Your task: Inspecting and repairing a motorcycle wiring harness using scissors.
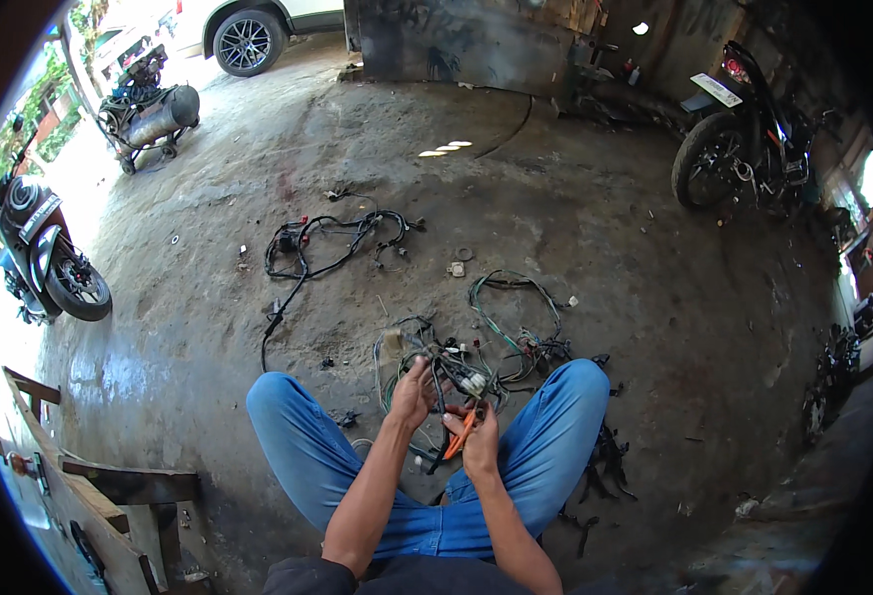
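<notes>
Between my knees lies a tangled wiring harness (475, 383) with black-sleeved branches, thin wires and pale connectors. My left hand (412, 397) is at its left side, thumb raised and fingers stretched out behind a black-sleeved branch (439, 382). That hand looks open, with the branch against its fingers. My right hand (480, 442) is closed around orange-handled pliers (462, 434) at the near side of the bundle. The jaws of the pliers are hard to make out among the wires.
A black harness (302, 260) lies farther off on the concrete floor, with a looped green cable (491, 322) to the right. Dark scraps (610, 461) lie by my right knee. A wooden bench (129, 486) stands at left; motorcycles (64, 263) (744, 139) and a compressor (159, 117) stand farther out.
</notes>
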Demonstrator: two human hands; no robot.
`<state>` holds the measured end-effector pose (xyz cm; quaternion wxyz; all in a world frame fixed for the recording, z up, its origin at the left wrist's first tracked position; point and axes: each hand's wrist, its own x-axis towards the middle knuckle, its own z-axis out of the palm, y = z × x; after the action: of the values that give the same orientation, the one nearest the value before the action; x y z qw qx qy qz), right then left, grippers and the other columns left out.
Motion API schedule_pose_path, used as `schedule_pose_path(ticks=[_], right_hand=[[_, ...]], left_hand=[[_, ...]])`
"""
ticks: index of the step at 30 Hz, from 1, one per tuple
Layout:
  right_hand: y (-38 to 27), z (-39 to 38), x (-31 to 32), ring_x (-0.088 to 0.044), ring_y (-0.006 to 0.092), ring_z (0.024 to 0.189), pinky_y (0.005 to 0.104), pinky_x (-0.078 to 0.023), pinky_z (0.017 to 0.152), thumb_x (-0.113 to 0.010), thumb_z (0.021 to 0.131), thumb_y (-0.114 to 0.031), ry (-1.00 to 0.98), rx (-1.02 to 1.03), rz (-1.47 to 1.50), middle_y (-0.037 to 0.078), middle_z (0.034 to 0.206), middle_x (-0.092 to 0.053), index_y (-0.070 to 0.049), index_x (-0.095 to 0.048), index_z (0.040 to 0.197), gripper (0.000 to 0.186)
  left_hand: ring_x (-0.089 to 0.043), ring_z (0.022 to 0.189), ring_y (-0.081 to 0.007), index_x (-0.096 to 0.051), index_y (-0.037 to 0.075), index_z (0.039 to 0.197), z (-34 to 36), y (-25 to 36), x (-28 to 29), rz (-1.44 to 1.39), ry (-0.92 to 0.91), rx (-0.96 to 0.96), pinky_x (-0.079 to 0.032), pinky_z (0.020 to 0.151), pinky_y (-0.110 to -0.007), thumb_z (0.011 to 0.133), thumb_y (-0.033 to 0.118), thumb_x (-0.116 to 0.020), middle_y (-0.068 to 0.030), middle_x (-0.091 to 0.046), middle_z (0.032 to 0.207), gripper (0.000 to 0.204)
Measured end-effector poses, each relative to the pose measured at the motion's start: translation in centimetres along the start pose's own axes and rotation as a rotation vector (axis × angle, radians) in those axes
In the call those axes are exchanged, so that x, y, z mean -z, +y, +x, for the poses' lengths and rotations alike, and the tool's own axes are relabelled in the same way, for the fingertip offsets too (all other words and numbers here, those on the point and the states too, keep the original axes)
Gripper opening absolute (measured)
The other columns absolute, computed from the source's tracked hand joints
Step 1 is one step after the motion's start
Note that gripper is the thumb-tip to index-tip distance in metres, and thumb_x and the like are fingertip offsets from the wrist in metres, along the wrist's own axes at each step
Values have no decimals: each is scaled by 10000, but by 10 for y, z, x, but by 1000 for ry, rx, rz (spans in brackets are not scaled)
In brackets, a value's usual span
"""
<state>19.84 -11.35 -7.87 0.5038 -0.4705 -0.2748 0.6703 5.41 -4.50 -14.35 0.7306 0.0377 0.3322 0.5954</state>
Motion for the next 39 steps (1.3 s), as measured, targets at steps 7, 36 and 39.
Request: schedule_pose_path(ticks=[7,36,39], right_hand=[[-52,-52,-8,-626,126,893,239,-513,813,-718,893,5,104,184,44,66,978,-637,-53,-459,1131,357],[-202,-112,-27,-533,64,719,189,-444,623,-690,882,-564,-481,-2,-270,10,868,-551,40,-535,1293,747],[-219,-110,-25,-594,104,679,231,-478,603,-678,878,-594,-433,-80,-143,45,839,-598,59,-556,1236,755]], left_hand=[[-644,1082,-185,-491,156,1185,-45,34,-87,110,-129,-159,-574,862,-431,1032,233,-555,-85,-633,1291,183],[-603,1103,-191,-574,6,1212,-153,75,-175,365,-140,-605,-432,1022,-337,1001,142,-606,-120,-655,1141,252],[-622,1091,-187,-577,3,1214,-158,82,-177,393,-131,-520,-519,932,-337,1016,182,-581,-130,-654,1148,266]])
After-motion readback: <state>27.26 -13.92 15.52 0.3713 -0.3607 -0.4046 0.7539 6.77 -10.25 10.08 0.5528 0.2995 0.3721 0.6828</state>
